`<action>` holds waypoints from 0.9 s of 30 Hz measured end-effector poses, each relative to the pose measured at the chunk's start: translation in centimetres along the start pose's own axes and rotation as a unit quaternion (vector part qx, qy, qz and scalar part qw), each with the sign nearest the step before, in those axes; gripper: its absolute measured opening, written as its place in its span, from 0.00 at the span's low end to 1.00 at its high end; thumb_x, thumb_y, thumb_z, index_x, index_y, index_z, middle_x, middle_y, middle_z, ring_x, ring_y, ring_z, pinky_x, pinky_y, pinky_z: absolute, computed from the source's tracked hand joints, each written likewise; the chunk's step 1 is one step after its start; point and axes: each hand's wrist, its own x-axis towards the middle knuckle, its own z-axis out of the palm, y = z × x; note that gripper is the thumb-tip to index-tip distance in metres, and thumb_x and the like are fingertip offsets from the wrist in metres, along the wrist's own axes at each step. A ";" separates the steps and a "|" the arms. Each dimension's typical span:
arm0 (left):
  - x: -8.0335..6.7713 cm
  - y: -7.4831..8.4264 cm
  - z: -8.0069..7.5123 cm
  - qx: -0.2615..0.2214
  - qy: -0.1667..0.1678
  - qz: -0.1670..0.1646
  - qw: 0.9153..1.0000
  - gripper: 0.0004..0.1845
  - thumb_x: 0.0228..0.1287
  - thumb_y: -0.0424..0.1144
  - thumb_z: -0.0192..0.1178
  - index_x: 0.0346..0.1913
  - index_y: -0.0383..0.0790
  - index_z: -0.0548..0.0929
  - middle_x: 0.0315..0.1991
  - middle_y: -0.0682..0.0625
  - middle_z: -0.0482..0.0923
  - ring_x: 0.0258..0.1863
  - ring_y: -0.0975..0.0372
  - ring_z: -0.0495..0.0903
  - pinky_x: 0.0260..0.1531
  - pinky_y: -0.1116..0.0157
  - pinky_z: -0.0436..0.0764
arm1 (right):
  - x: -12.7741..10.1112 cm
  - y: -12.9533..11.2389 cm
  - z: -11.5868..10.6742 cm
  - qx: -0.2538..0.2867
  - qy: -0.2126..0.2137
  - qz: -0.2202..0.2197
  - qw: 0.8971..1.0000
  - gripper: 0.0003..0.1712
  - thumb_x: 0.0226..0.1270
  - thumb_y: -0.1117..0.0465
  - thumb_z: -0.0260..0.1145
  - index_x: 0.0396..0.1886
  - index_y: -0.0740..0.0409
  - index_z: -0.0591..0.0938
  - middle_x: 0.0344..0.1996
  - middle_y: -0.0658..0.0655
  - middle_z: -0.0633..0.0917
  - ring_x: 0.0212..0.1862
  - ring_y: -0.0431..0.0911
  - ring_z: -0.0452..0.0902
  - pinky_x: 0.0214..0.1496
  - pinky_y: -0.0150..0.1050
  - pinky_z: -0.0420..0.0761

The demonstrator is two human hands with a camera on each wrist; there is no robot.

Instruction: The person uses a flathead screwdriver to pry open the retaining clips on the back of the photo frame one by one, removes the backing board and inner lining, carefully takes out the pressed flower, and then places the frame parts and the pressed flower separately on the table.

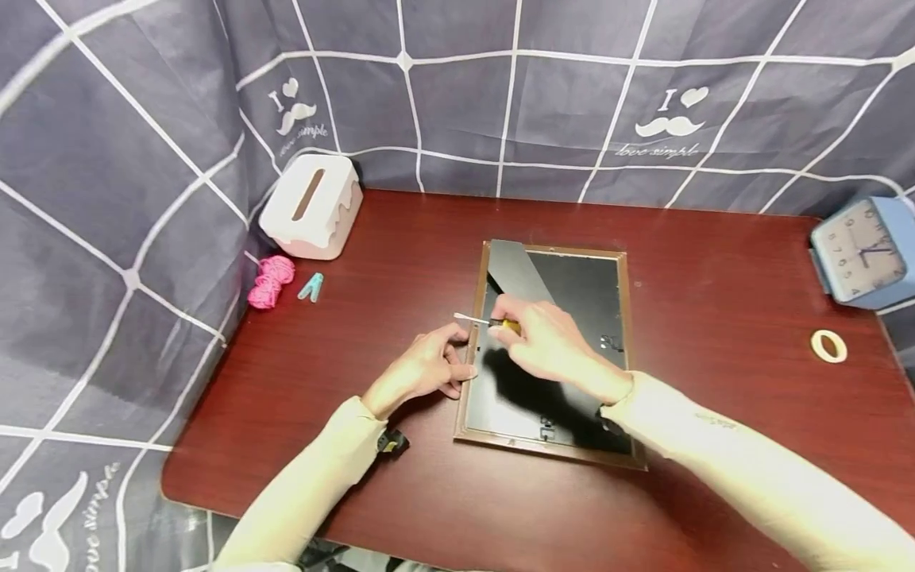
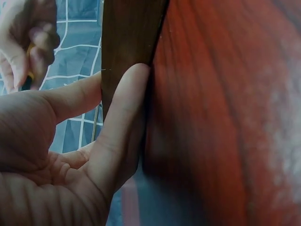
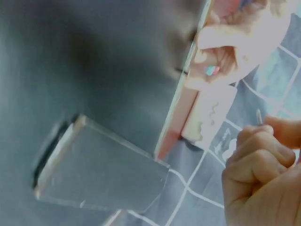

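The frame lay face down on the surface, black backing up, its long axis running away from the person. The right hand hovered over the frame's left half with its fingers curled tight round a screwdriver — yellow handle just showing in the grip, thin metal shaft pointing left, across the long axis and past the frame's left rail. The left hand rested on the surface at that same rail; its fingers were nearly straight and together, the fingertip pressed flat against the wooden edge, steadying it rather than gripping it. So the shaft's tip lay just beyond the left-hand fingers, slightly further from the person, and the right hand was the nearer one to the backing clips. A grey easel stand hinged up from the backing, beyond the right-hand fingers.

Well to the left of both hands sat a white tissue box, a pink cord bundle and a small teal clip. Far to the right stood a blue clock and a tape roll.

Writing — the grey checked cloth behind carried "I", a heart and a moustache, with "love simple" beneath. The clock face had numerals, too small to read well.
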 end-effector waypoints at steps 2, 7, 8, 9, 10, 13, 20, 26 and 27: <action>0.2 0.0 0.4 -0.009 -0.003 -0.002 1.000 0.31 0.69 0.29 0.73 0.71 0.34 0.74 0.31 0.44 0.84 0.24 0.58 0.87 0.31 0.57 0.97 | 0.3 1.6 0.4 -0.026 -0.010 0.011 1.000 0.03 0.77 0.54 0.69 0.40 0.45 0.83 0.20 0.46 0.74 0.26 0.43 0.70 0.26 0.38 0.66; 0.0 -0.1 0.4 -0.013 -0.004 -0.011 1.000 0.33 0.69 0.29 0.74 0.73 0.33 0.73 0.30 0.45 0.84 0.25 0.58 0.87 0.32 0.57 0.97 | -0.8 4.7 1.8 -0.056 -0.042 0.023 0.997 0.03 0.76 0.55 0.68 0.39 0.46 0.83 0.24 0.47 0.80 0.31 0.45 0.77 0.28 0.43 0.74; 0.0 0.0 0.2 -0.008 -0.005 -0.010 1.000 0.33 0.69 0.29 0.74 0.73 0.33 0.73 0.31 0.45 0.84 0.25 0.58 0.87 0.32 0.57 0.97 | -1.3 4.0 1.4 -0.058 -0.050 0.026 0.997 0.03 0.76 0.57 0.68 0.39 0.50 0.84 0.25 0.50 0.82 0.32 0.47 0.78 0.30 0.43 0.75; 0.0 0.0 0.1 -0.004 -0.007 -0.010 1.000 0.33 0.69 0.29 0.74 0.73 0.33 0.73 0.31 0.44 0.84 0.25 0.58 0.87 0.32 0.57 0.97 | -1.4 4.8 1.8 -0.064 -0.048 0.019 0.997 0.03 0.75 0.57 0.68 0.40 0.51 0.84 0.26 0.50 0.82 0.32 0.47 0.77 0.30 0.43 0.75; 0.0 0.1 0.0 -0.002 -0.007 -0.010 1.000 0.33 0.69 0.29 0.74 0.73 0.33 0.72 0.31 0.44 0.84 0.24 0.58 0.87 0.31 0.57 0.97 | -1.5 4.9 1.8 -0.065 -0.052 0.016 0.996 0.03 0.76 0.58 0.68 0.40 0.51 0.84 0.26 0.50 0.82 0.32 0.47 0.77 0.31 0.43 0.74; 0.1 0.2 -0.2 0.003 -0.003 -0.008 1.000 0.32 0.68 0.29 0.74 0.72 0.33 0.73 0.31 0.44 0.85 0.24 0.58 0.87 0.31 0.57 0.97 | -1.5 4.3 1.6 -0.061 -0.067 0.005 0.996 0.03 0.75 0.59 0.68 0.41 0.53 0.84 0.25 0.50 0.81 0.32 0.48 0.76 0.32 0.41 0.75; 0.2 0.3 -0.2 0.001 -0.009 0.002 1.000 0.31 0.69 0.29 0.74 0.71 0.32 0.73 0.31 0.44 0.85 0.23 0.59 0.87 0.31 0.57 0.97 | -0.7 5.6 2.4 -0.053 -0.071 -0.012 0.996 0.03 0.75 0.58 0.69 0.41 0.50 0.84 0.23 0.48 0.78 0.30 0.46 0.74 0.29 0.39 0.70; 0.4 0.4 -0.2 0.003 -0.011 0.001 1.000 0.31 0.69 0.29 0.74 0.71 0.32 0.73 0.31 0.43 0.85 0.23 0.59 0.87 0.31 0.57 0.97 | 0.0 8.5 4.1 -0.066 -0.069 0.002 0.995 0.03 0.75 0.55 0.70 0.41 0.45 0.83 0.23 0.45 0.78 0.31 0.43 0.74 0.29 0.37 0.69; 0.4 0.5 -0.2 0.003 -0.011 0.001 1.000 0.31 0.69 0.29 0.74 0.70 0.32 0.73 0.31 0.43 0.85 0.23 0.59 0.87 0.31 0.57 0.97 | -0.1 8.3 3.9 -0.063 -0.071 0.006 0.995 0.03 0.75 0.54 0.70 0.41 0.45 0.83 0.23 0.45 0.78 0.31 0.43 0.74 0.30 0.37 0.70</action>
